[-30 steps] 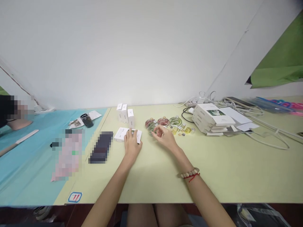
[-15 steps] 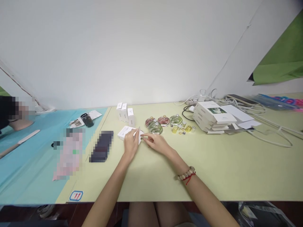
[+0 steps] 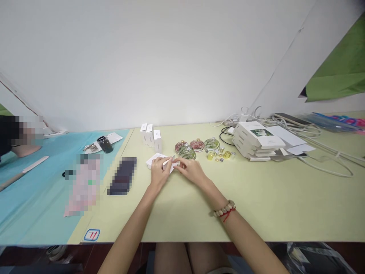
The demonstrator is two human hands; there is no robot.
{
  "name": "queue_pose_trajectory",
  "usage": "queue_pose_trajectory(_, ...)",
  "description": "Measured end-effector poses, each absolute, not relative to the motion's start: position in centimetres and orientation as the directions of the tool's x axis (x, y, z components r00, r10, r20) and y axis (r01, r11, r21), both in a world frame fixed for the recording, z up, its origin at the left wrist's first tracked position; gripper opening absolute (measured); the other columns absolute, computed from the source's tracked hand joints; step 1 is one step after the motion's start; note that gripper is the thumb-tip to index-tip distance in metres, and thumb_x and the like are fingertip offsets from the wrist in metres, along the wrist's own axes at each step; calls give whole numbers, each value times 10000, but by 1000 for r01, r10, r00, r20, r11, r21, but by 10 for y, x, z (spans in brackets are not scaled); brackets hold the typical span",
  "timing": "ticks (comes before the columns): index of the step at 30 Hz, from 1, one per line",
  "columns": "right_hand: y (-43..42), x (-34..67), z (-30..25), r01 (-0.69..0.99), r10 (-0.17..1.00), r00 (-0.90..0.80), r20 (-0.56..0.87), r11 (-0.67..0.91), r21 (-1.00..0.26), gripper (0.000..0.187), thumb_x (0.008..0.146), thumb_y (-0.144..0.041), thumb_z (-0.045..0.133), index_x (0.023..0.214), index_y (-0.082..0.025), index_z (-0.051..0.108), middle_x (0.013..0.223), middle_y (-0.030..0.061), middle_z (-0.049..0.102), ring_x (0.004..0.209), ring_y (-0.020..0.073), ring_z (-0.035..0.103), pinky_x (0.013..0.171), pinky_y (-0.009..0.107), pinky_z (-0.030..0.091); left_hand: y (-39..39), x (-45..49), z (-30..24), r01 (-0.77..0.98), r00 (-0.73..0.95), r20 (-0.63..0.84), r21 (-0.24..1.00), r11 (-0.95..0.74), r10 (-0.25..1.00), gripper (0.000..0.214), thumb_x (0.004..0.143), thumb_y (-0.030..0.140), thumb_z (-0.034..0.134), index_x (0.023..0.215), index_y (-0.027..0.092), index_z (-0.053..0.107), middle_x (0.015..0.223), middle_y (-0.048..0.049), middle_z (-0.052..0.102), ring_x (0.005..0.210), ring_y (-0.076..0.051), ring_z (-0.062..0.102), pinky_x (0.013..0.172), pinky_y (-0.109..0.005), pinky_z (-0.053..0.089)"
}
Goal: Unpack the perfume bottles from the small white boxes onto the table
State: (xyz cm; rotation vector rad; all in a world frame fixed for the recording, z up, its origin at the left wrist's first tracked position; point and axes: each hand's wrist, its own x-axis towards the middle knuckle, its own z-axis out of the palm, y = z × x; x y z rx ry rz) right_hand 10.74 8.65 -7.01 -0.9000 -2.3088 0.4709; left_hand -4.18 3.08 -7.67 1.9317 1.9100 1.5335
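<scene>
A small white box (image 3: 152, 161) lies on the yellow-green tabletop, its open end turned to the right. My left hand (image 3: 160, 173) is closed around the near side of the box. At that open end, the fingers of my right hand (image 3: 190, 170) pinch a white flap; a beaded bracelet is on that wrist. Just beyond my hands sit round glass bottles, a green one (image 3: 187, 153) nearest, with two reddish ones (image 3: 196, 144) and another green one (image 3: 211, 144) behind it. Several small gold and silver caps (image 3: 226, 154) lie to their right.
Three upright white boxes (image 3: 149, 136) stand near the wall. A stack of white boxes (image 3: 256, 139) and tangled white cables (image 3: 336, 156) are on the right. On the left lie a blurred dark object (image 3: 123, 176), a pink item (image 3: 84, 186) and a black jar (image 3: 104, 145). Another person's arm (image 3: 27, 150) is at far left.
The box has shifted slightly to the right and turned. Its end flap has folded over from standing upright, and my right fingers have moved a little along with it.
</scene>
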Motion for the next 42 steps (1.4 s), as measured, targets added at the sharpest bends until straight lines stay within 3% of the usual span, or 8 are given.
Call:
queue_pose_trajectory(5,85,106,-70,468,736,-450,505,676,-569,224,838,-403,483,934,-246,610,672,-12,633,546,116,542,554,231,359,24,-44,-74,847,-43,705,401,-348,708,388,741,442,546,1042,204,602,1021,-52,639,1058,-214,509,928,-356,343)
queue_pose_trajectory(9,86,107,-67,410,782,-183,596,612,-676,296,808,-476,497,852,-216,631,631,4,605,501,114,494,529,238,385,22,-50,-71,897,-124,770,357,-262,625,595,659,529,593,1126,167,523,1099,-95,592,1131,-247,463,951,-361,324)
queue_pose_trajectory(12,88,108,-65,372,784,-19,620,581,-724,322,777,-492,529,814,-191,635,592,6,581,470,109,463,485,238,382,24,-54,-69,901,-197,779,383,-204,595,622,670,545,595,1152,168,486,1151,-101,554,1136,-240,456,947,-351,322)
queue_pose_trajectory(17,86,106,-65,282,818,-116,564,572,-771,305,793,-448,511,940,-211,635,718,25,656,454,112,514,463,249,423,28,-56,-70,898,-224,741,409,-161,633,431,765,471,542,1099,200,513,1111,-86,569,1085,-215,489,913,-333,333)
queue_pose_trajectory(21,79,102,-66,230,814,-305,494,567,-791,335,804,-427,499,1070,-241,580,794,18,682,411,115,531,463,268,456,30,-55,-73,886,-212,722,426,-182,659,469,774,460,543,1148,188,466,1094,-93,576,1029,-206,520,896,-330,333)
queue_pose_trajectory(25,79,102,-66,258,832,-307,462,539,-802,334,786,-449,526,1050,-253,589,776,9,685,373,111,517,456,272,461,31,-55,-74,886,-196,713,423,-191,673,468,772,476,550,1137,193,475,1071,-87,588,1007,-210,525,900,-340,311)
queue_pose_trajectory(33,90,109,-65,191,853,-82,516,521,-832,282,785,-439,530,888,-205,647,727,39,666,557,157,606,412,245,456,33,-58,-74,904,-155,691,387,-181,706,401,812,462,501,1136,225,496,1064,-65,595,992,-199,521,898,-340,291)
queue_pose_trajectory(42,93,125,-46,45,781,258,569,578,-815,269,773,-428,544,867,-179,587,737,51,640,525,146,585,349,231,410,35,-62,-76,913,-227,736,389,-123,638,360,821,420,502,1113,208,490,1054,-72,596,986,-203,524,896,-350,286)
